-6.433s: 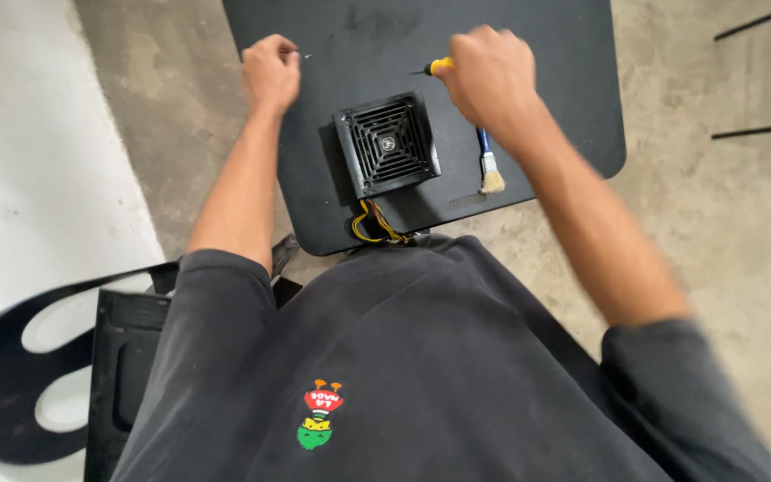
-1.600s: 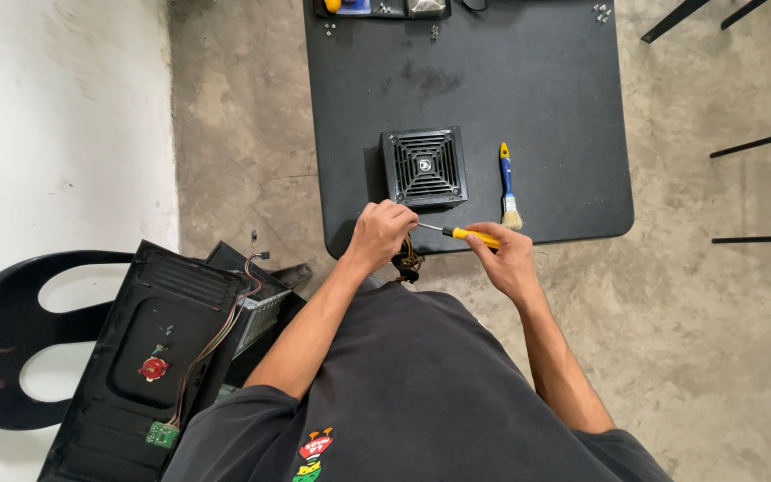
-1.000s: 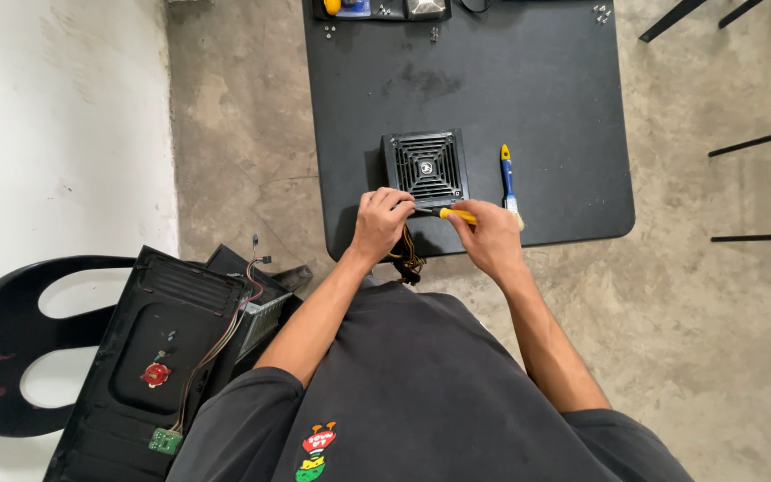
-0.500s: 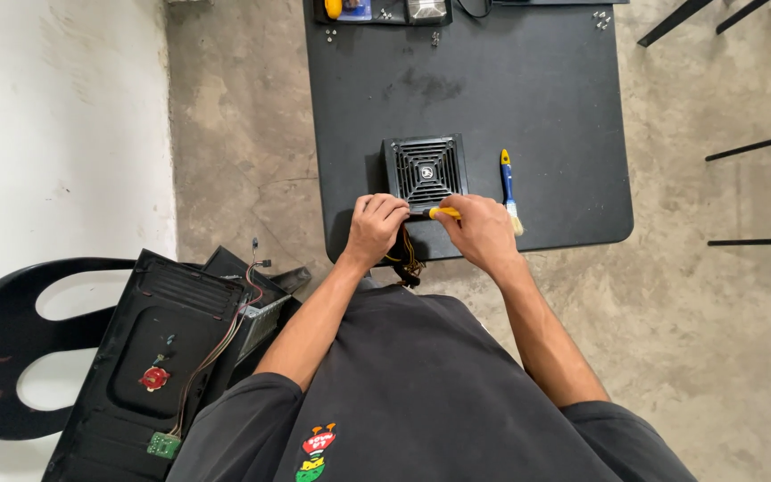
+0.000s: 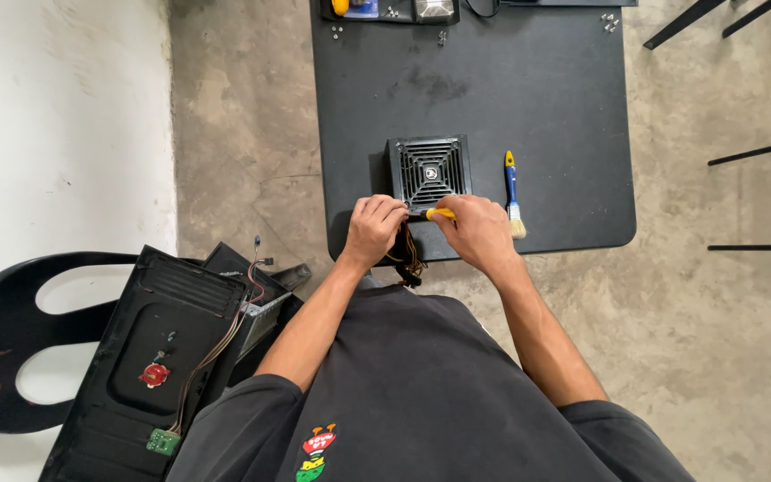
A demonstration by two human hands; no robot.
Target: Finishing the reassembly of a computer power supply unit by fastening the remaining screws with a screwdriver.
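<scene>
We have both hands at the near edge of the black box (image 5: 429, 171) with the fan grille, which sits at the centre of the frame on the black table (image 5: 546, 98). Our right hand (image 5: 477, 230) grips a screwdriver (image 5: 440, 214) by its yellow handle; its long axis runs left-right across the frame, tip pointing left toward our left hand (image 5: 373, 228). The left hand is curled with fingertips at the box's lower left corner, just beside the tip; whether it pinches anything we cannot tell. The box lies just above both hands in the frame, and both are about equally near.

A brush (image 5: 512, 191) with a blue and yellow handle lies upright in frame, right of the box. A small red round sticker (image 5: 154, 374) sits on the black case panel (image 5: 136, 366) at lower left.
</scene>
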